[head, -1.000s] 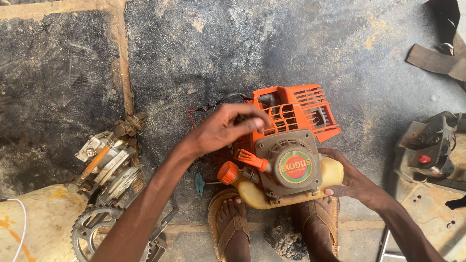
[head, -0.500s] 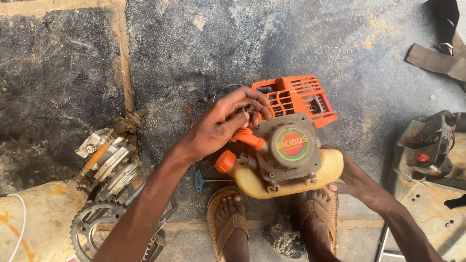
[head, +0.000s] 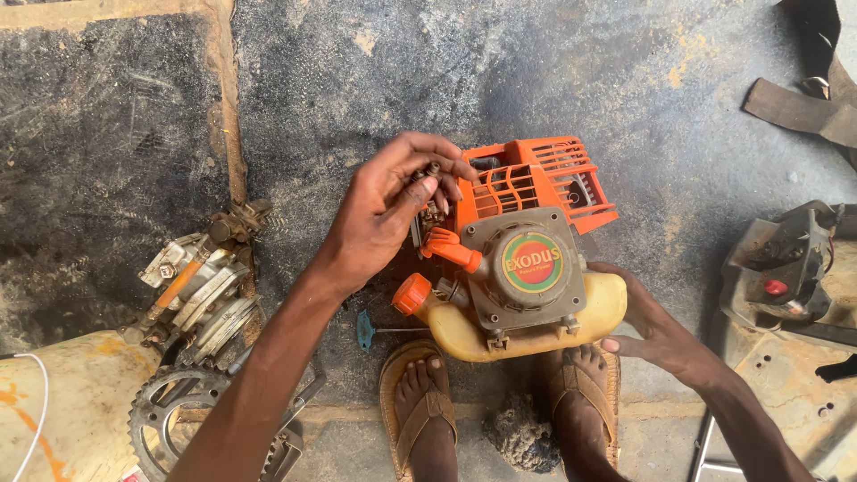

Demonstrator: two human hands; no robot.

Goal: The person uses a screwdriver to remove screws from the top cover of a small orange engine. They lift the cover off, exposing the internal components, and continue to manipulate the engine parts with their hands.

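A small orange engine (head: 527,210) with a grey round starter cover and a yellowish fuel tank (head: 589,317) stands on the dark concrete floor between my sandalled feet. My left hand (head: 388,210) is at the engine's left side, fingertips pinched on a small dark metal part (head: 430,171) just above the engine body. My right hand (head: 652,326) lies against the right end of the fuel tank, steadying it. An orange fuel cap (head: 411,293) sticks out at the tank's left.
A dismantled metal engine assembly (head: 192,286) and a toothed sprocket (head: 170,419) lie at the left by a yellowish tank (head: 62,402). A blue-handled tool (head: 366,330) lies by my left foot. A grey housing with a red button (head: 781,277) sits right. Dark straps (head: 803,103) lie top right.
The engine has tilted and shifted slightly. My left hand has lifted off the engine's top, drawn a little left, and now pinches the small dark part. My right hand stays on the tank.
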